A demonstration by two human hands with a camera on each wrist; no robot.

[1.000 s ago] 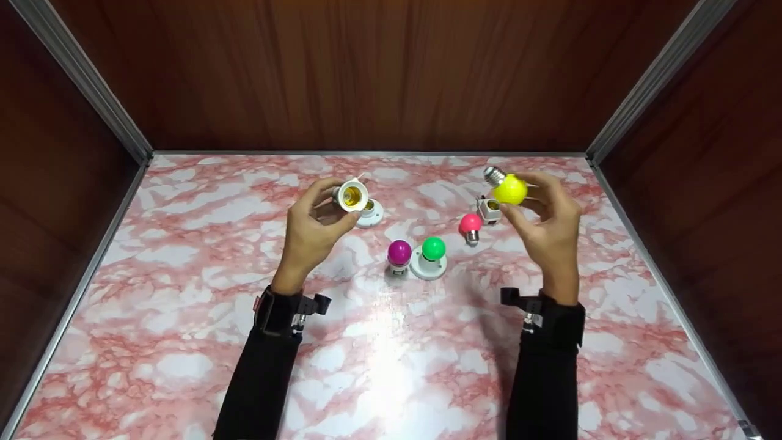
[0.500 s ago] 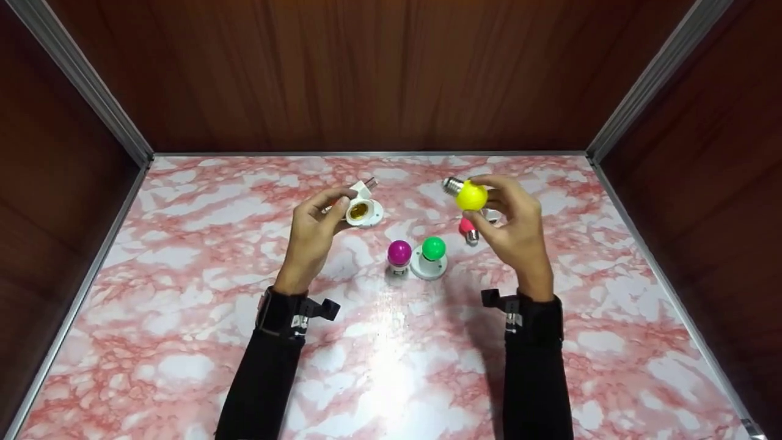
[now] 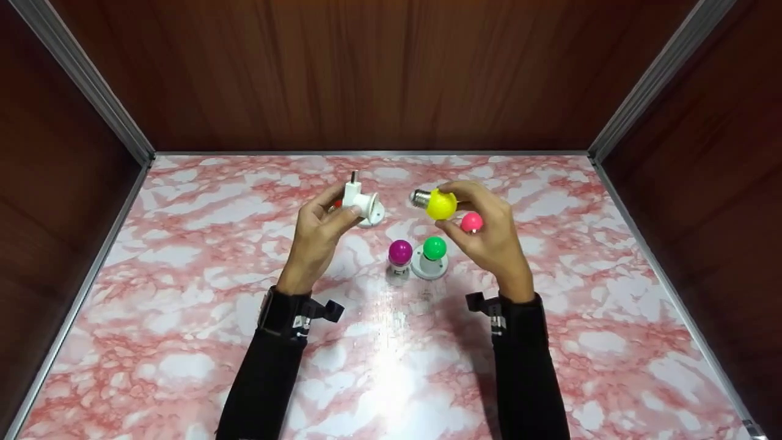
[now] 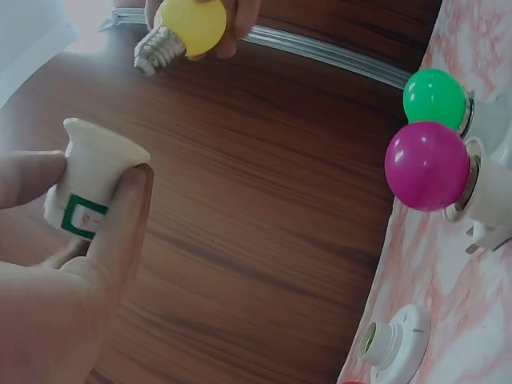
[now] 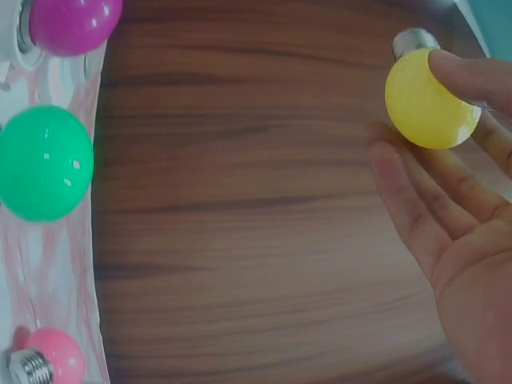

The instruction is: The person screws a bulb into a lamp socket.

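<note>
My left hand (image 3: pixel 317 232) pinches a white plug-in bulb socket (image 3: pixel 356 200) above the table, its prongs pointing away and its mouth toward the right. In the left wrist view that socket (image 4: pixel 100 172) shows a green-edged label between thumb and fingers. A yellow bulb (image 3: pixel 441 204) is held by my right hand (image 3: pixel 489 235), its silver screw base pointing left at the socket's mouth. A gap separates the two. The right wrist view has the yellow bulb (image 5: pixel 432 100) between thumb and fingers.
On the marbled table (image 3: pixel 183 366) stand a purple bulb (image 3: pixel 400 252) in a plug socket and a green bulb (image 3: pixel 434 248) in a round white base. A pink bulb (image 3: pixel 471 222) lies by my right hand. A round white lamp base (image 4: pixel 396 348) sits behind my left hand, beside something red.
My right hand has carried the yellow bulb left, toward the socket. My left hand has turned the socket so its mouth faces right instead of up toward the head camera.
</note>
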